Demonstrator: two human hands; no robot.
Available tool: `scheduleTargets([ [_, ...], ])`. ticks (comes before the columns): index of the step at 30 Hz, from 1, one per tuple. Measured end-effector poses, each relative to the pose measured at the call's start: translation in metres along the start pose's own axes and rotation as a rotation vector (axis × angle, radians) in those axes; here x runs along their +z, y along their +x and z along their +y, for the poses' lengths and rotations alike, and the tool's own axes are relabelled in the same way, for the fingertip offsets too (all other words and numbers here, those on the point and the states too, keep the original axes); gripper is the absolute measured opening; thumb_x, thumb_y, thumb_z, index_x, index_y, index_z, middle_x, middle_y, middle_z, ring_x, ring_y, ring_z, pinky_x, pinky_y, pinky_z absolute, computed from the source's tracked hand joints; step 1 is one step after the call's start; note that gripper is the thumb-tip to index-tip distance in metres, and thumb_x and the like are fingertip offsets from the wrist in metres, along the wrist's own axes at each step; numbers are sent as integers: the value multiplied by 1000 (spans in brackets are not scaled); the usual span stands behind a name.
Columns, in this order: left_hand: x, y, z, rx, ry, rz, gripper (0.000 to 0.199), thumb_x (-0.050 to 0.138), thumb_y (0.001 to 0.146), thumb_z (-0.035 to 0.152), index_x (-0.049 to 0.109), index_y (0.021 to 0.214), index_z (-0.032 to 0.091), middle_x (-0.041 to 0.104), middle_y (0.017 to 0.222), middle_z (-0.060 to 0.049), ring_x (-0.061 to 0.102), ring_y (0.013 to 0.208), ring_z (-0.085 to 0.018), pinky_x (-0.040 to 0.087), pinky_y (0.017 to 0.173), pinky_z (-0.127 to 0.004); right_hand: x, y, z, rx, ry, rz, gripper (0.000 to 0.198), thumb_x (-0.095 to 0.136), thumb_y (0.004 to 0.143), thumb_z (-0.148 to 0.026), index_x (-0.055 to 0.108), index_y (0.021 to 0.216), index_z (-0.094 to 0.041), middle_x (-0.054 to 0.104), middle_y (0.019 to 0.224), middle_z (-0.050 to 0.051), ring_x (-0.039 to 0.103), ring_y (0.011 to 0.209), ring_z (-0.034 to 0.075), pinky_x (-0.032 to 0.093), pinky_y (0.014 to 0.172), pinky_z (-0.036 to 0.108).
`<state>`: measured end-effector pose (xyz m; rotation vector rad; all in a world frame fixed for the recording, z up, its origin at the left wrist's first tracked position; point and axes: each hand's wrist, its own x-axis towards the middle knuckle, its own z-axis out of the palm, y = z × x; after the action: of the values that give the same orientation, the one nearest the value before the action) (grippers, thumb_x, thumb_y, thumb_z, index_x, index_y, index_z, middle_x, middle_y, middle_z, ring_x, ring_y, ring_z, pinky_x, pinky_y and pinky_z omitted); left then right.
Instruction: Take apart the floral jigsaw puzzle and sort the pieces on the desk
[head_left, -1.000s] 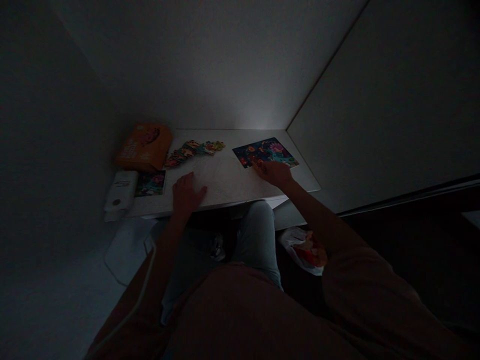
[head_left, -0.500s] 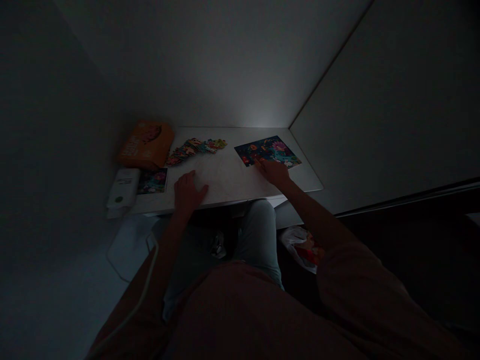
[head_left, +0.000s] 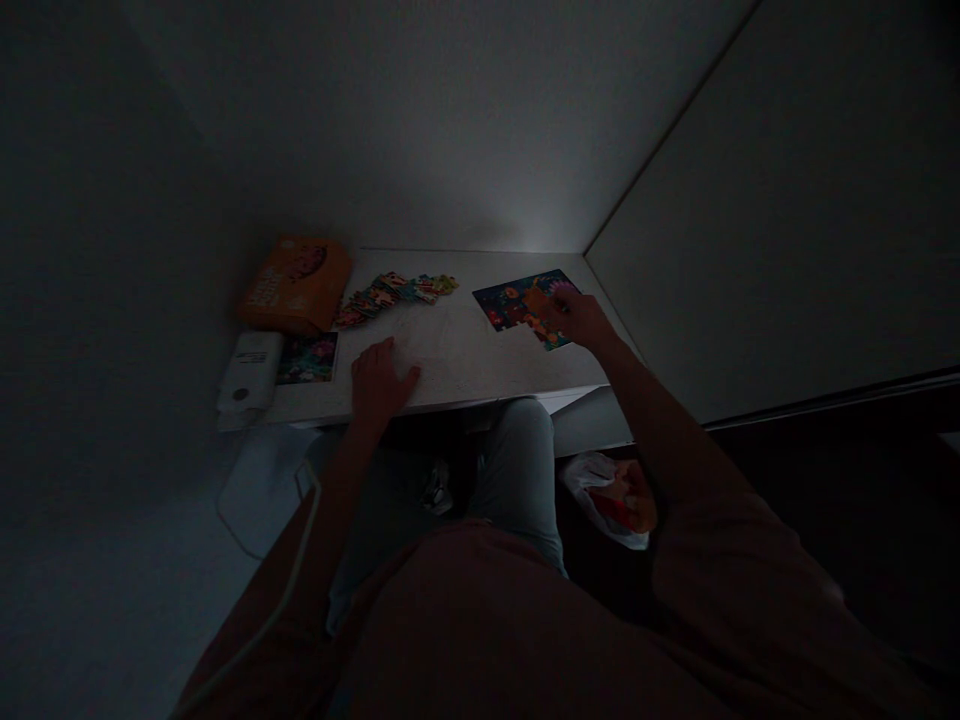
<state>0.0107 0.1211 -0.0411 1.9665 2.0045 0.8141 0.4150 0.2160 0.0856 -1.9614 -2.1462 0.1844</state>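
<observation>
Lying flat at the right of the tabletop (head_left: 465,355), partly hidden under the right hand (head_left: 581,318): a puzzle (head_left: 501,302), seemingly joined over a fair area (a dark scene with bright shapes, maybe underwater), with a step in its near edge. Pinched in the fingers of that hand, just over the puzzle: an orange piece (head_left: 537,300), to all appearance; too dim to be sure, and not visibly seated. Left over, judging by the heap: a long band of loose pieces (head_left: 397,290), overlapping one another along the far side, well apart from the puzzle. Probably well begun, then, but with plenty remaining (too many overlaps for a count).

Resting palm down near the front edge, fingers spread, gripping nothing: the left hand (head_left: 379,385), on the near side of the loose pieces.

At the far left, a card (head_left: 307,358) in colours much like the puzzle's, just beside a white box (head_left: 251,375) and in front of an orange pouch (head_left: 296,285). Down on the floor, a bag (head_left: 583,482) with red and orange inside. Across the left forearm, a pale cable (head_left: 307,540). In the way of a full view: poor light and the right hand itself.
</observation>
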Motion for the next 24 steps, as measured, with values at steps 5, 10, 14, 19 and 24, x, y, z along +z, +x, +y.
scheduleTargets([
  [5,-2,0,2,-2,-4,-14,77,65,102,53,56,167,13,69,168,-29,61,162,-48,45,143,-72,2,-7,-19,-34,563,-241,36,65,117,-54,79,116,-20,88,114,13,83,92,26,69,72,33],
  [10,-2,-1,2,-2,-6,1,75,67,101,51,58,166,15,71,167,-28,63,160,-47,47,141,-71,0,-9,-51,-5,770,-417,28,70,114,-46,83,122,-23,90,124,14,87,101,29,73,70,33],
  [14,-1,-2,2,-3,1,-4,75,67,102,52,57,166,15,71,167,-28,63,160,-47,48,141,-70,4,-2,-66,-12,651,-605,30,72,116,-48,86,120,-23,91,126,14,89,100,30,76,74,36],
  [19,0,-3,3,8,-2,1,78,68,102,52,55,169,14,70,168,-29,61,161,-48,46,141,-70,31,10,-99,-28,619,-670,35,69,120,-49,86,131,-21,92,127,17,88,88,24,74,72,32],
  [24,-1,-3,5,-16,-6,0,84,73,102,57,54,170,10,67,170,-31,62,161,-49,47,141,-69,56,13,-133,-181,848,-559,52,54,126,-46,65,172,-24,76,170,19,89,126,28,78,98,41],
])
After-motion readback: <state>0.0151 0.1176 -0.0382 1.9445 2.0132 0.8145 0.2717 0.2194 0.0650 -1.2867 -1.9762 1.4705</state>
